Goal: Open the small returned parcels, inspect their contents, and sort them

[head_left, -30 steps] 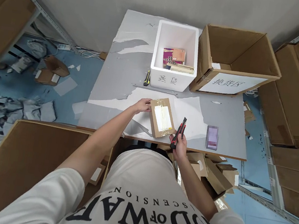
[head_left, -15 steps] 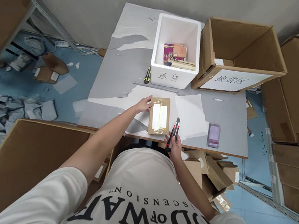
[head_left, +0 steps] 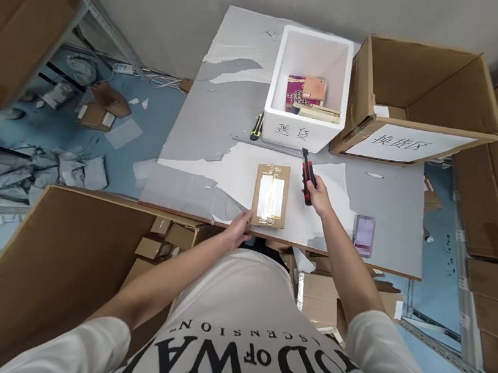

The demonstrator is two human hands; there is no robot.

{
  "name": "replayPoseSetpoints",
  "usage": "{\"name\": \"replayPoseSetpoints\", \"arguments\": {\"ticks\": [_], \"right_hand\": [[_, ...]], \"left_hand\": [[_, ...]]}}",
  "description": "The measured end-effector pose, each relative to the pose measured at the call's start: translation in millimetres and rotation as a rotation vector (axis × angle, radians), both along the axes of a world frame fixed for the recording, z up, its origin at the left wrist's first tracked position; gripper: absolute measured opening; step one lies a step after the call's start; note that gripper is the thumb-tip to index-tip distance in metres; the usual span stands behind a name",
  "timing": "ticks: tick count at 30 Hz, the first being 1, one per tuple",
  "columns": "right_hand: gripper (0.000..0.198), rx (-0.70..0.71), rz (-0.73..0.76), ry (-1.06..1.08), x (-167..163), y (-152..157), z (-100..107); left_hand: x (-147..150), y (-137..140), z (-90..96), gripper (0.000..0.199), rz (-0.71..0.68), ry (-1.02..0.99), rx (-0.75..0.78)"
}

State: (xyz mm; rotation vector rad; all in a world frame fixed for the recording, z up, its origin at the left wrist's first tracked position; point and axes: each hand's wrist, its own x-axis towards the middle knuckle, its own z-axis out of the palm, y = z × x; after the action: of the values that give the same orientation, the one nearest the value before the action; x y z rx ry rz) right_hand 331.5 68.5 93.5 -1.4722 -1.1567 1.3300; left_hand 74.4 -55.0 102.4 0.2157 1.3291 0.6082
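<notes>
A small brown cardboard box [head_left: 279,198], with white labels and clear tape across its top, lies at the table's front edge. My left hand [head_left: 238,229] grips its near left corner; some of the fingers are hidden below the box. To the right of the box, my right hand [head_left: 319,195] is closed around a red and black utility knife [head_left: 307,177], raised with its tip pointing away from me.
Behind the box stand a white foam bin [head_left: 301,133] holding several books and a large open carton [head_left: 425,117] with a handwritten sign. A yellow and black cutter [head_left: 257,126] lies beside the foam bin. A blurred purple item [head_left: 363,236] is at right. Another large carton [head_left: 82,249] stands at lower left.
My right hand has lifted the utility knife from the box's near right corner, away from me and to the right. My left hand has slid from the far left side to the near left corner.
</notes>
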Motion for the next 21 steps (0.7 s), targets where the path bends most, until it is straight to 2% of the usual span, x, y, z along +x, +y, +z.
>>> {"name": "replayPoseSetpoints", "arguments": {"ticks": [1,3,7,12,16,19,21], "right_hand": [[0.050,0.000,0.038,-0.006,-5,14,0],[0.048,-0.005,0.109,0.011,-17,33,-1],[0.046,-0.036,0.153,0.084,-35,40,-4],[0.047,-0.052,0.088,0.135,-33,25,-5],[0.046,-0.055,-0.028,0.228,-19,7,2],[0.044,-0.042,-0.145,0.289,-9,-12,12],[0.044,-0.038,-0.209,0.305,-4,-28,18]], "left_hand": [[3,-13,2.1,0.059,0.017,-0.064,-0.083],[10,-27,5.4,0.049,0.075,-0.122,-0.143],[23,-23,7.7,0.027,0.245,-0.082,-0.052],[24,-17,5.5,0.028,0.298,0.014,-0.021],[14,-11,0.1,0.034,0.268,0.131,0.094],[3,8,-6.6,0.045,0.242,0.263,0.223],[-6,27,-9.8,0.051,0.175,0.395,0.308]]}}
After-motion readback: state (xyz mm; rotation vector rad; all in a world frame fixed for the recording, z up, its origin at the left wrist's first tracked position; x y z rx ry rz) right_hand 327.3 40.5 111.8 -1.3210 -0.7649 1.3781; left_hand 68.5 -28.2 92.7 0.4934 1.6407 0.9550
